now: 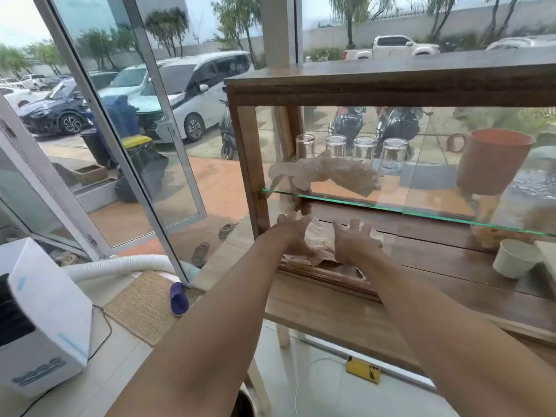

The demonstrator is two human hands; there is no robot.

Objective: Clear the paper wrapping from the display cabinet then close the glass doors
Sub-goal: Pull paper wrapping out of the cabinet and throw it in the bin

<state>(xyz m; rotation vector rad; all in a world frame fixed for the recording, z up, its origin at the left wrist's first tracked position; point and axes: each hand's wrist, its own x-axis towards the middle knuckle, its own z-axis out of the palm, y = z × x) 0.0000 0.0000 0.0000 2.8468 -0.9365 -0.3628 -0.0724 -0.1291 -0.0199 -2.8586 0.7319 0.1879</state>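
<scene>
Hands reach together into the lower compartment of the wooden display cabinet, in the centre of the frame. The left hand rests on the crumpled paper wrapping with its fingers curled down over the sheet's left side, seemingly gathering it. The right hand sits at the sheet's right side with fingers spread and released, not yet closed on anything. That paper lies on the cabinet floor near the front rail.

A second wad of paper lies above it on the glass shelf, just in front of a row of upturned drinking glasses. A terracotta jug stands further right on the same shelf, and a small white cup sits at lower right.

Risk lies mainly overhead: lifting the lower sheet too high could knock the shelf's edge from below and rattle the glasses. Pulling the upper wad carelessly could drag against the nearest glasses and tip them. Whether the glass doors stand in the hands' way cannot be told from this view.
</scene>
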